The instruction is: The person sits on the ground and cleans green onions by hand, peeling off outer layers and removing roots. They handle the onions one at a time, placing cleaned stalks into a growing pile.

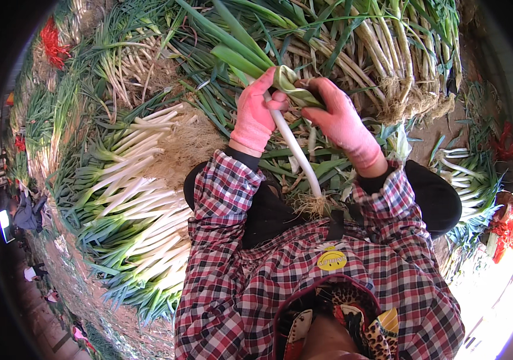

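Observation:
My left hand (256, 108), in a pink work glove, is closed around the upper stem of a long green onion (294, 148). The onion's white shank slants down toward my lap and ends in a tuft of pale roots (315, 206). Its green leaves fan out to the upper left. In the matching glove, my right hand (339, 117) pinches a loose, folded outer leaf (296, 85) that hangs off the stem beside my left fingers. Some of the right fingertips are hidden behind that leaf.
A large heap of white-stemmed green onions (135, 193) lies at my left. Untrimmed, soil-rooted onions (391, 67) stand in front. Stripped leaves (324, 157) litter the ground between my knees. Another small pile (468, 180) lies right, near red ties (505, 231). People (30, 211) are far left.

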{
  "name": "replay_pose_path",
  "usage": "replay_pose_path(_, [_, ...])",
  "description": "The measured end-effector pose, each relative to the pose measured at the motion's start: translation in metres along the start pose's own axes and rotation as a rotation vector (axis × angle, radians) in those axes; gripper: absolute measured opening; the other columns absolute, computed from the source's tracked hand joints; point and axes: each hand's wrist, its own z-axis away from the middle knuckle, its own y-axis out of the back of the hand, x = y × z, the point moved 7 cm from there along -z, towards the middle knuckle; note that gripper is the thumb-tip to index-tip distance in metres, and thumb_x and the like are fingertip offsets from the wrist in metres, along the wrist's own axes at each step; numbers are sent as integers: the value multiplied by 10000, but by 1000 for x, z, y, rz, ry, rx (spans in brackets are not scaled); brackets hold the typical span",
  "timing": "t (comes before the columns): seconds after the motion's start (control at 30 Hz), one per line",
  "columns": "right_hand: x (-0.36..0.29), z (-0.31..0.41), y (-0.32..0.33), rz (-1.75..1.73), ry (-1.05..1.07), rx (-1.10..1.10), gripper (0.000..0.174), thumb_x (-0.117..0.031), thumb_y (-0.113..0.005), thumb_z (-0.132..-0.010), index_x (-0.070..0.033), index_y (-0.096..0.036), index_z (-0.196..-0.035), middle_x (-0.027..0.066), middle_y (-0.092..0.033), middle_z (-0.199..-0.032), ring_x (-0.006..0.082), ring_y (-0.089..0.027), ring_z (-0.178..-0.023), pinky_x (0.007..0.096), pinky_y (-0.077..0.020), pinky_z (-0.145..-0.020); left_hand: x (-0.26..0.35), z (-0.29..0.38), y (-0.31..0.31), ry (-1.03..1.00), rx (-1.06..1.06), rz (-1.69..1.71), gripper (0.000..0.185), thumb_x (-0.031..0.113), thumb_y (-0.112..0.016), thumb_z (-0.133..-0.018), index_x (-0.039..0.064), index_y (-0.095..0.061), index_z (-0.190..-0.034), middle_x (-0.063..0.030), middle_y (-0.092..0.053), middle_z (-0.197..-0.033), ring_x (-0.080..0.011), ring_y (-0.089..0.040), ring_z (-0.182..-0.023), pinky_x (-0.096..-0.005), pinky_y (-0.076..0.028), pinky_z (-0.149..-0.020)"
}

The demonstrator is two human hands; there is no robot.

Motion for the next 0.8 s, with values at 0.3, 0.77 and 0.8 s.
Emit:
replay_pose_path(0.3, [19,5,1,-157,-200,-1,231,-10,-745,-797,11,-605,-981,4,-590,-768,58,-516,-689,250,-426,-588,-5,1,6,41,-69,52,161,187,-645,-966,35,-617,-1010,-33,-572,-784,-60,-406,-517,-175,-350,-447])
replay_pose_path(0.77, [41,27,25,-834,-178,169,348,-17,-674,-848,-29,-607,-1189,94,-681,-1127,206,-655,-990,317,-509,-918,-36,8,-10,192,-187,6,356,221,-597,-1005,-52,-561,-1230,-71,-613,-949,-56,-462,-591,-152,-338,-436])
replay_pose_path(0.8, [38,29,20,-844,-200,129,377,-11,-664,-844,-31,-601,-1216,95,-660,-1164,209,-643,-1017,319,-498,-930,-35,9,-8,157,-153,-73,362,240,-575,-1016,-39,-556,-1245,-40,-583,-877,-43,-417,-548,-150,-321,-439])
